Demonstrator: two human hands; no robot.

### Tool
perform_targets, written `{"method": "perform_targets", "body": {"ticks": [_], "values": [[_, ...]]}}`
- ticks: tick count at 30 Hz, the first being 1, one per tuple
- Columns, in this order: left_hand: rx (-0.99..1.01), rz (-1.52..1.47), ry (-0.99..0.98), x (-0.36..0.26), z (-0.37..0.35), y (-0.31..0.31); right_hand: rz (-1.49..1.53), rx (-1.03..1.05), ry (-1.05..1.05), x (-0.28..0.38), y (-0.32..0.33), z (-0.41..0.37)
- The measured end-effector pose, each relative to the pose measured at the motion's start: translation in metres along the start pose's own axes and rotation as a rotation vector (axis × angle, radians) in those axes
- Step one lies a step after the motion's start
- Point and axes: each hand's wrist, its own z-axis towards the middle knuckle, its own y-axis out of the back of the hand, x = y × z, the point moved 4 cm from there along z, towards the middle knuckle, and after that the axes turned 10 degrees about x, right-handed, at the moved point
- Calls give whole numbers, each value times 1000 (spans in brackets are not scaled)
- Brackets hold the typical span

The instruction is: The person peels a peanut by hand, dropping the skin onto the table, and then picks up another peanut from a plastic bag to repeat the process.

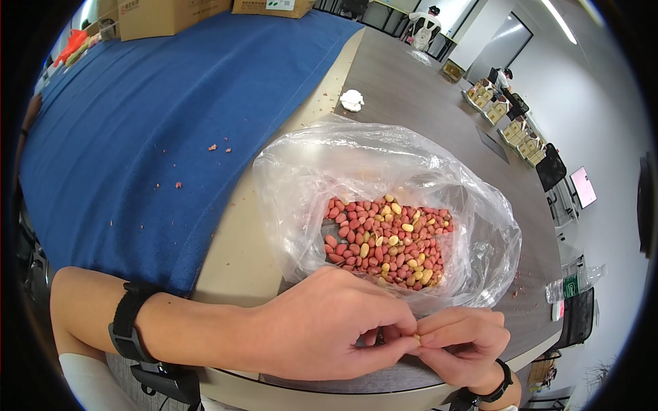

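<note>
A clear plastic bag (295,198) lies open on the table, with a heap of peanuts (384,236) inside. Most are red-skinned; several are pale yellow and bare. In front of the bag, my left hand (336,325) and my right hand (462,340) meet at the fingertips. Between them shows a small pale yellow peanut (416,336), pinched from both sides and mostly covered by the fingers. Black straps circle both wrists.
Blue cloth (144,130) covers the left part of the table, with red skin flakes on it. Cardboard boxes (168,15) stand at its far end. A crumpled white tissue (352,101) sits behind the bag, and a plastic bottle (574,283) is at the right edge. People sit farther back.
</note>
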Motion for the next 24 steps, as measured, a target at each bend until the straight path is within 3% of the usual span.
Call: {"method": "perform_targets", "body": {"ticks": [9,18,20,24], "values": [[17,51,-48,0,-1,0,-5,4,17,0,-2,0],[48,-82,93,1,0,-1,-26,20,25,1,1,-1],[58,-25,-7,1,0,-1,-35,38,29,1,0,0],[70,-4,-22,3,-1,-2,-80,30,45,3,-1,2]]}}
